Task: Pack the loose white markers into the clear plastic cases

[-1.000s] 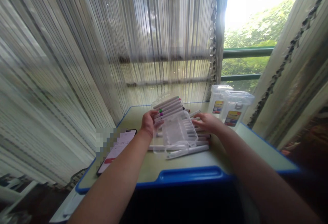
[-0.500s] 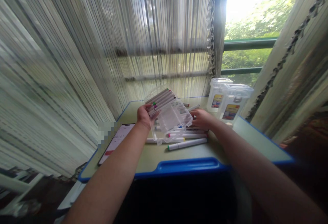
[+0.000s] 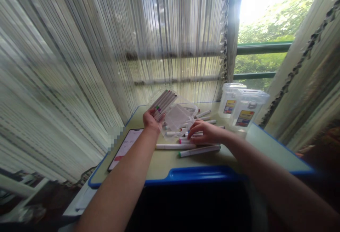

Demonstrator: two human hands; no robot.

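Note:
My left hand (image 3: 151, 119) is closed around an open clear plastic case (image 3: 177, 118), held tilted above the table. Several white markers (image 3: 166, 100) with coloured ends lie side by side in its far left part. Over the loose markers on the table is my right hand (image 3: 203, 132), palm down, its fingers bent and apart. Its fingertips are at a pink-ended marker (image 3: 183, 141); a firm grip on it does not show. Nearer to me lie a green-ended marker (image 3: 199, 151) and another white marker (image 3: 175, 146). The case partly covers the markers behind it.
Two clear lidded containers (image 3: 245, 110) with labels stand at the back right of the table. A phone (image 3: 124, 149) lies at the left beside my forearm. The table (image 3: 159, 164) has a raised blue front edge. String curtains (image 3: 175, 23) hang behind it.
My right hand has come out from behind the case, toward me, onto the loose markers. The case is tilted a little differently in my left hand. The whole view has shifted slightly.

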